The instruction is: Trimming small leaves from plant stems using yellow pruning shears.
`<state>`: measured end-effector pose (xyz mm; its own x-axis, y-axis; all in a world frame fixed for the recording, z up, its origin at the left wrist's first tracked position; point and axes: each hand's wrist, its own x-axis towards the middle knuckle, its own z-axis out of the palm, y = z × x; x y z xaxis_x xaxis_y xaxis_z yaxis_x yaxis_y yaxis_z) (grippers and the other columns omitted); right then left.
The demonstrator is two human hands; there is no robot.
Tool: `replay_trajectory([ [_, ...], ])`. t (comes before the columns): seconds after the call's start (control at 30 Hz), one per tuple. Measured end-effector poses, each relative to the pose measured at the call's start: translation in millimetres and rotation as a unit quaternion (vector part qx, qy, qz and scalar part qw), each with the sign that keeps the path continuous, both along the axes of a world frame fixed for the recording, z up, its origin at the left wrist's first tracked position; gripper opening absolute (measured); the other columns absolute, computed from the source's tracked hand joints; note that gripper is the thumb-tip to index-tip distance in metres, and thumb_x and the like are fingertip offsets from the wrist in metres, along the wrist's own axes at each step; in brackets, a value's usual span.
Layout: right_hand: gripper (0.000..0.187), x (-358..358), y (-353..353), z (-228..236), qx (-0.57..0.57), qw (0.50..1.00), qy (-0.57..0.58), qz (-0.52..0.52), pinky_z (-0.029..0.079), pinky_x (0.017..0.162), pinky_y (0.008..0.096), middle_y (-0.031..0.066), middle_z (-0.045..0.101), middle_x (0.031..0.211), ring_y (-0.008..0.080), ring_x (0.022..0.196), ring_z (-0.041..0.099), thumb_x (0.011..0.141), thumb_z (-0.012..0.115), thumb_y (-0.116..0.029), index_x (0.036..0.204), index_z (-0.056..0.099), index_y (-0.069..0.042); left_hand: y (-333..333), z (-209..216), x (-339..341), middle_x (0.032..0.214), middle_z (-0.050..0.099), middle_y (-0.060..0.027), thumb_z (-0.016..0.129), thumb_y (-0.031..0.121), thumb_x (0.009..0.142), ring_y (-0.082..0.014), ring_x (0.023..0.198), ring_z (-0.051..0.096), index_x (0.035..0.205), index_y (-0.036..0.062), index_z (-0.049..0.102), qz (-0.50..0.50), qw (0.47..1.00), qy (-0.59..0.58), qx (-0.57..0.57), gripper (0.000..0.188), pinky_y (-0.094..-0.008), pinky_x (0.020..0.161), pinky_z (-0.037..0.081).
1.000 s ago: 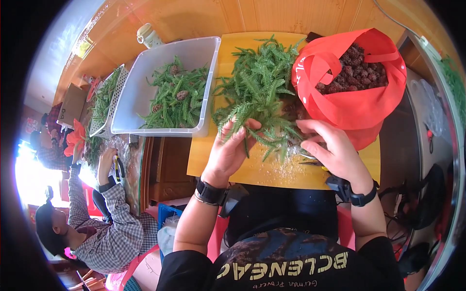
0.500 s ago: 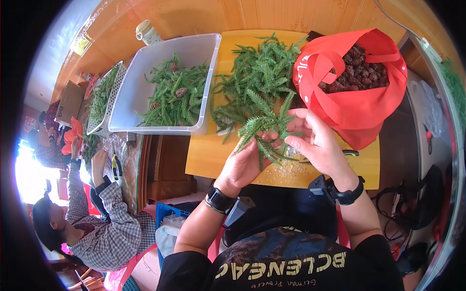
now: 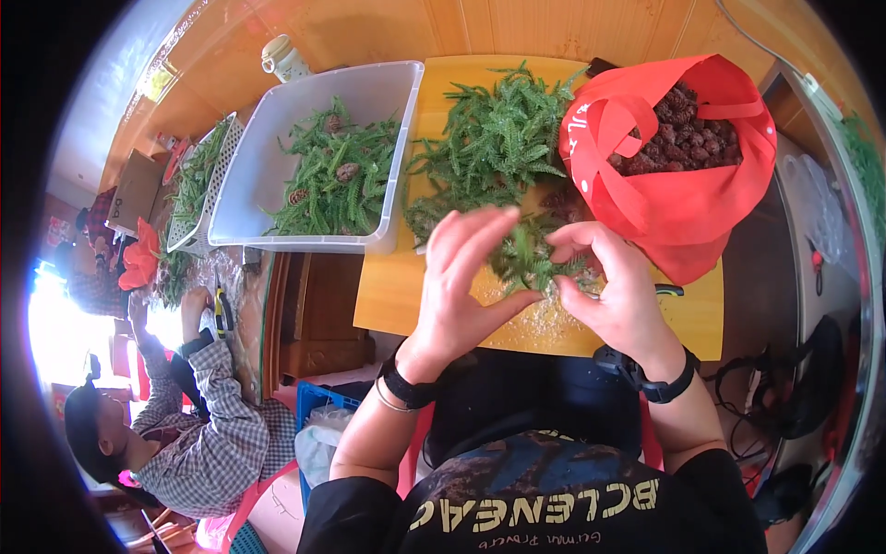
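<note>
Over the near part of the yellow board, a green artificial pine sprig point(image 3: 524, 261) sits between my hands, partly blurred. My right hand point(image 3: 620, 294) has its thumb and curled fingers around the sprig's right side; the exact grip is partly hidden. My left hand point(image 3: 466, 286) is open to the left of it, fingers raised and smeared by motion, thumb stretched toward the sprig. Just beyond lies a heap of similar green sprigs point(image 3: 503, 129). Dark brown pine cones point(image 3: 683, 134) fill a red fabric bag point(image 3: 660, 212) at the right.
A clear plastic bin point(image 3: 406, 138) at the left holds sprigs with several cones. White crumbs point(image 3: 544, 323) litter the yellow board point(image 3: 406, 300). A tool handle point(image 3: 668, 290) lies by my right hand. Farther left, a co-worker point(image 3: 208, 443) sits near yellow-and-black pliers point(image 3: 222, 312) and a white basket point(image 3: 203, 217).
My left hand has come off the sprig, opened and lifted its fingers. The sprig has moved down and slightly right, toward the board, with my right hand still at it.
</note>
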<state>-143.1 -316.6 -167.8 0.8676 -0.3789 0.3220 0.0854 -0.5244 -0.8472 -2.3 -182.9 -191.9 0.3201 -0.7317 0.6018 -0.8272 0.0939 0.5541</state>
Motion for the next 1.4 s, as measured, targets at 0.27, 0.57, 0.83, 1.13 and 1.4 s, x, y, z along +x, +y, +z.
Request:
replay_trajectory([
  [0.27, 0.026, -6.1, 1.9, -4.9, 0.073, 0.991, -0.112, 0.002, 0.050, 0.072, 0.0281, 0.0094, 0.056, 0.091, 0.0208, 0.082, 0.059, 0.068, 0.064, 0.007, 0.090, 0.055, -0.003, -0.6, -12.1, -7.1, 0.099, 0.065, -0.0065, 0.070, 0.006, 0.076, -0.0173, 0.086, 0.062, 0.092, 0.0048, 0.063, -0.104, 0.978, 0.180, 0.002, 0.017, -0.0414, 0.098, 0.037],
  [0.57, 0.022, -16.0, 2.3, -17.1, 0.023, 0.993, -0.114, 0.011, 0.041, 0.073, 0.0216, 0.0087, 0.047, 0.098, 0.0095, 0.083, 0.047, 0.071, 0.069, 0.008, 0.082, 0.052, -0.003, -4.6, -23.3, -27.1, 0.103, 0.061, -0.0059, 0.058, 0.005, 0.087, -0.0122, 0.091, 0.058, 0.105, 0.0019, 0.058, -0.193, 0.819, 0.529, -0.111, 0.018, -0.0246, 0.076, 0.046],
  [0.83, 0.017, -14.7, 8.0, -21.6, 0.204, 0.969, -0.136, 0.022, 0.040, 0.074, 0.0223, 0.0064, 0.049, 0.091, 0.0101, 0.083, 0.048, 0.077, 0.059, 0.008, 0.088, 0.050, -0.002, -7.0, -20.9, -27.6, 0.113, 0.057, -0.0143, 0.053, 0.005, 0.089, -0.0144, 0.091, 0.057, 0.103, 0.0041, 0.054, -0.247, 0.801, 0.529, -0.136, 0.014, -0.0290, 0.082, 0.046],
  [1.13, 0.013, -19.3, -2.6, -16.0, 0.317, 0.947, -0.028, 0.042, 0.040, 0.070, 0.0194, -0.0007, 0.051, 0.086, 0.0051, 0.077, 0.048, 0.081, 0.062, 0.000, 0.089, 0.051, -0.002, -2.0, -26.0, -25.5, 0.119, 0.054, -0.0188, 0.049, 0.007, 0.092, -0.0146, 0.087, 0.057, 0.109, 0.0055, 0.050, -0.298, 0.797, 0.515, -0.102, 0.018, -0.0317, 0.082, 0.046],
  [1.4, 0.010, -14.8, -0.9, -16.3, 0.349, 0.936, 0.006, 0.049, 0.037, 0.063, 0.0177, -0.0037, 0.051, 0.079, 0.0023, 0.070, 0.046, 0.084, 0.059, -0.002, 0.091, 0.052, -0.003, 2.2, -16.6, -26.8, 0.124, 0.049, -0.0262, 0.054, 0.017, 0.091, -0.0174, 0.081, 0.057, 0.108, 0.0066, 0.050, -0.281, 0.831, 0.477, -0.059, 0.021, -0.0327, 0.077, 0.047],
])
